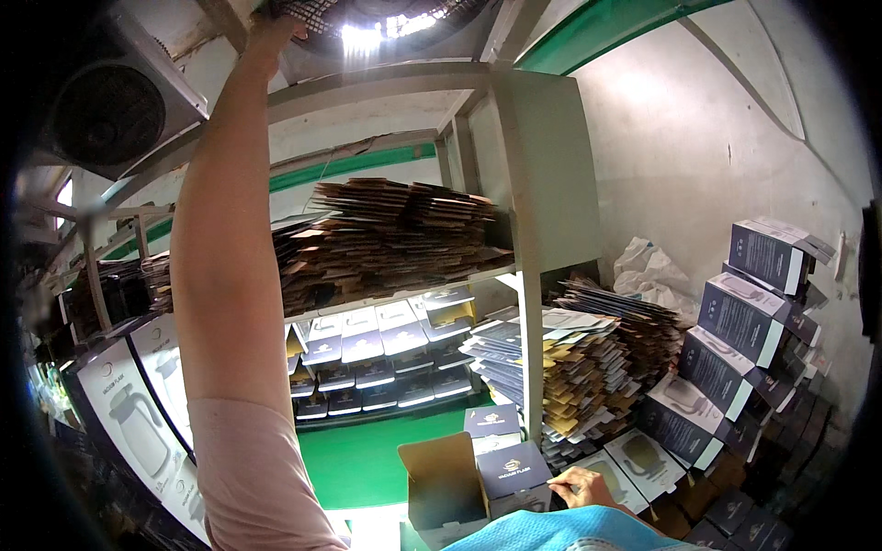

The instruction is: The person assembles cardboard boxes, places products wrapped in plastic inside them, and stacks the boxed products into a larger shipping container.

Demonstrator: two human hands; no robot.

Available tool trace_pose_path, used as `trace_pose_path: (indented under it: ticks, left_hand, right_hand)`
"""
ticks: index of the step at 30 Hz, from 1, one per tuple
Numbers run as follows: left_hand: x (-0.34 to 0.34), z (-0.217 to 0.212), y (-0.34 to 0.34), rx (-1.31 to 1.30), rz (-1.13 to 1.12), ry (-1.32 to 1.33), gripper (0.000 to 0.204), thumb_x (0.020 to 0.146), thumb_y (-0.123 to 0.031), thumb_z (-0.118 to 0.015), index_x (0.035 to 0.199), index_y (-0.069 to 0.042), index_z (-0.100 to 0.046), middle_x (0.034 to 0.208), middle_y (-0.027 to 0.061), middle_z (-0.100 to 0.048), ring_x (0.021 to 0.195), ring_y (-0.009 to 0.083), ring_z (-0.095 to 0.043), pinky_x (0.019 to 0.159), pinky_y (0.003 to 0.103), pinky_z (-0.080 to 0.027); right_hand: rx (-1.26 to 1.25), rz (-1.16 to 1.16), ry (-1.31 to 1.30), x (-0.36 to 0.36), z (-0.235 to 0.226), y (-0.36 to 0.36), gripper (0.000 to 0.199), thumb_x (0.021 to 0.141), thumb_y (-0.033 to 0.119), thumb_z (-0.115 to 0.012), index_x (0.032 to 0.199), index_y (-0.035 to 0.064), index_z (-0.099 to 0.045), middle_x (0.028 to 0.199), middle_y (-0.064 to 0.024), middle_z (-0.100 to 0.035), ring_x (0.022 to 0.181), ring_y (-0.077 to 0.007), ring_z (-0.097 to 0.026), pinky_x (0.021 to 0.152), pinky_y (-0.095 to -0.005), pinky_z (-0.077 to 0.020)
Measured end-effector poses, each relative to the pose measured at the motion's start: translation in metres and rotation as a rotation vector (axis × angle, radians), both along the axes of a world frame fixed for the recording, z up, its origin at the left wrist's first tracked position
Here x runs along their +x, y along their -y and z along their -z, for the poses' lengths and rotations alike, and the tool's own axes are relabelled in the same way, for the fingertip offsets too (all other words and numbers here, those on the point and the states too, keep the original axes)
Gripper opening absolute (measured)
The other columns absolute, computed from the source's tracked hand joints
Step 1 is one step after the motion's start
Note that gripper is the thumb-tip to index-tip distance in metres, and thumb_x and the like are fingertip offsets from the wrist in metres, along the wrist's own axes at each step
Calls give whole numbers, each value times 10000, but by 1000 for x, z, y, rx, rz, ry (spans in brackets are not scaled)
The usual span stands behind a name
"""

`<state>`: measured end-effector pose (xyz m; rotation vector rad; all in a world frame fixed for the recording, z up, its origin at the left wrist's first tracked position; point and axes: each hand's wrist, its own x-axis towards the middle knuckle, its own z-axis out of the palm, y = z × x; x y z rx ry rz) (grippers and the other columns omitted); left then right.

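My left arm stretches straight up, and my left hand is at the rim of a round fan with a wire grille; its fingers are partly hidden and dim against the glare. Low in front of me, the bent fingers of my right hand are closed at the right edge of a dark blue and white printed carton. Left of that carton stands a carton with a raised brown flap. Behind them is another blue-topped carton. The cartons' contents are hidden.
A green tabletop lies under a shelf post. Flattened cardboard is piled on the shelf, above rows of boxes. Stacked sleeves and tall cartons stand right; large printed cartons stand left.
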<state>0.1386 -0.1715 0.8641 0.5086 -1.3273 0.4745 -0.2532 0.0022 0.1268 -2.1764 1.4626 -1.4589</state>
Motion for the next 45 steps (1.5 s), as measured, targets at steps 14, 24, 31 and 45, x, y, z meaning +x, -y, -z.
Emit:
trace_pose_path:
  ticks: [14, 24, 31, 45]
  left_hand:
    - [94, 150, -46, 418, -354, 36, 941, 730, -106, -649, 1537, -17, -173, 1348, 195, -510, 1174, 290, -507, 1064, 390, -377]
    - [325, 209, -200, 732, -884, 72, 527, 840, -178, -624, 1315, -5, -474, 1088, 177, -622, 966, 271, -613, 796, 391, -501]
    - [463, 175, -273, 702, -1084, 728, 489, 872, -229, -643, 1297, -17, -530, 1111, 149, -620, 960, 213, -625, 793, 339, -505]
    - [532, 252, -301, 570, -745, 213, 739, 897, -252, -711, 1517, -168, -318, 1339, 213, -528, 1255, 306, -533, 1019, 414, -468]
  right_hand:
    - [-102, -535, -76, 106, -56, 23, 108, 795, 72, -762, 897, 77, -728, 828, -98, -699, 762, -241, -698, 681, -335, -557]
    - [-682, -530, -294, 240, -204, 89, 257, 818, 19, -693, 1061, 71, -628, 910, -100, -658, 818, -279, -638, 737, -386, -492]
    - [-1136, -391, -124, 388, -415, 140, 382, 900, 37, -654, 1258, 37, -522, 1118, -157, -618, 951, -311, -656, 832, -407, -524]
    - [-1945, -46, 295, 563, -838, 286, 864, 759, 116, -741, 1497, 92, -291, 1352, -234, -511, 1198, -380, -528, 990, -408, -451]
